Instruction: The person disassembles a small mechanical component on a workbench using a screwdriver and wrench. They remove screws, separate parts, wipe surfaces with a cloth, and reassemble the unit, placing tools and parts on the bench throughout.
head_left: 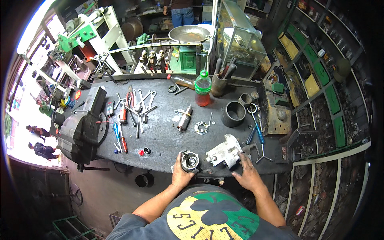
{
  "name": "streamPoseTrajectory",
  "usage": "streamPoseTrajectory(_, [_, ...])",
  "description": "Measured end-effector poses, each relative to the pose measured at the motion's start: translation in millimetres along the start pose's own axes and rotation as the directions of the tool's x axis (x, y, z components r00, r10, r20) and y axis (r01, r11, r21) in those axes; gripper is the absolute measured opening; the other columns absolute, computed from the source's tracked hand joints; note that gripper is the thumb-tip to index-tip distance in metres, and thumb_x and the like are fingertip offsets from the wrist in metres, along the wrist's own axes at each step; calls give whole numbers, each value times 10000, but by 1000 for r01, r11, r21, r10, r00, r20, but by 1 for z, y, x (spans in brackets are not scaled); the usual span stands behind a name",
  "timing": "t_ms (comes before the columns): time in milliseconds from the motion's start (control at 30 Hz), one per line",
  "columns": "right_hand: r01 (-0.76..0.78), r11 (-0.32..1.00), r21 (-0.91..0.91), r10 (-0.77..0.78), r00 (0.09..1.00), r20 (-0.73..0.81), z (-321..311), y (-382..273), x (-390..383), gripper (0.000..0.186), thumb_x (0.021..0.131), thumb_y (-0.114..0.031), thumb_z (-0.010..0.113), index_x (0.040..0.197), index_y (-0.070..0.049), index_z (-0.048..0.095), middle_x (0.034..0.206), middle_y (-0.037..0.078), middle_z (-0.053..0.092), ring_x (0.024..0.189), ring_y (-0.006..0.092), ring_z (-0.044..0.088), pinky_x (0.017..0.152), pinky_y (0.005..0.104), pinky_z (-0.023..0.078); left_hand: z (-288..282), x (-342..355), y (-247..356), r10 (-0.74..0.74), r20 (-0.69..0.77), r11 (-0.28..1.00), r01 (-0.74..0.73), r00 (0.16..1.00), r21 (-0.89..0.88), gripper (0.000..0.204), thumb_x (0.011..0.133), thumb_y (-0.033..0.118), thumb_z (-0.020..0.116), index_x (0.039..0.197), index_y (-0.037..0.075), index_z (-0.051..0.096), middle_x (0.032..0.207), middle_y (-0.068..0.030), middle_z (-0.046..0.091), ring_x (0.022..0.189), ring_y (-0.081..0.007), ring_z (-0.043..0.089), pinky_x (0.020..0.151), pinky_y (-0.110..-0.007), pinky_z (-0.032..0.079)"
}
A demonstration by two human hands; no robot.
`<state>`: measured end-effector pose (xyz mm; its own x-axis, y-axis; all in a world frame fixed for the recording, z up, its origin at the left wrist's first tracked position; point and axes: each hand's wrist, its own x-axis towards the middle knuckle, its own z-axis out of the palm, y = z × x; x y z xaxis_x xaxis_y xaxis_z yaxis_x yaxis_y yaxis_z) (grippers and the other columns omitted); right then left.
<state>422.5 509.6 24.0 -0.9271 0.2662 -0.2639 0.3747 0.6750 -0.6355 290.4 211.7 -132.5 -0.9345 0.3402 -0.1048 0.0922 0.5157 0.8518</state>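
A heavy black vise [80,124] stood at the left end of the dark table [160,142]. Right of it lay a screwdriver with a blue handle [116,129] and another with a red handle [124,145], with a loose cluster of wrenches [145,100] farther back. A small red cap [141,153] sat nearer the front edge.

At that edge, the left hand [182,173] was curled around the left and lower sides of a round metal part [190,161], holding it with its hollow face upward. Beyond it lay a cylindrical armature [185,119], then a flat ring-shaped plate [201,127] and, behind, a green-topped bottle [203,90] of red liquid.

Farther right, a pale metal housing [225,154] lay on the table, in front of an upright dark cylinder [234,114]. The right hand [250,176] was wide, thumb apart, its fingers against the housing's right side. Past it lay a blue-handled T-shaped tool [259,134].
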Motion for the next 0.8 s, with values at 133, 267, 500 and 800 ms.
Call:
streamPoseTrajectory(133, [32, 999, -16, -33, 999, -11, 0, 3, 0, 968, 928, -178, 851, 1709, -67, 291, 1696, 285, 408, 1528, 490, 469, 1250, 502, 446, -12, 26, 7, 43, 58, 997, -46, 997, 66, 1092, 677, 255, 1042, 1570, 20, 458, 1416, -183, 701, 1333, -361, 678, 1139, -460, 544])
streamPoseTrajectory(267, [-33, 999, 32, 33, 999, -18, 8, 5, -17, 963, 923, -178, 857, 1701, -56, 303, 1694, 285, 411, 1530, 490, 467, 1253, 504, 442, -33, 32, 20, 74, 93, 997, -76, 993, 21, 849, 743, 270, 1000, 1449, 45, 586, 1300, -152, 756, 1221, -312, 738, 1074, -423, 575])
streamPoseTrajectory(500, [-205, 973, 104, 211, 977, -43, 36, 15, -57, 991, 909, -167, 872, 1712, -57, 303, 1675, 303, 431, 1473, 491, 535, 1213, 506, 479, -52, 48, 16, 52, 179, 994, -34, 982, -106, 890, 692, 266, 1055, 1435, 23, 631, 1323, -124, 772, 1220, -242, 734, 1113, -386, 554])
streamPoseTrajectory(800, [-321, 930, 179, 351, 919, -176, 48, 7, -84, 997, 882, -100, 882, 1698, -49, 312, 1643, 308, 458, 1346, 470, 651, 1114, 515, 553, -69, 129, 58, 83, 84, 989, -72, 993, -128, 854, 702, 195, 1038, 1431, 27, 626, 1331, -154, 764, 1244, -291, 730, 1117, -421, 554])
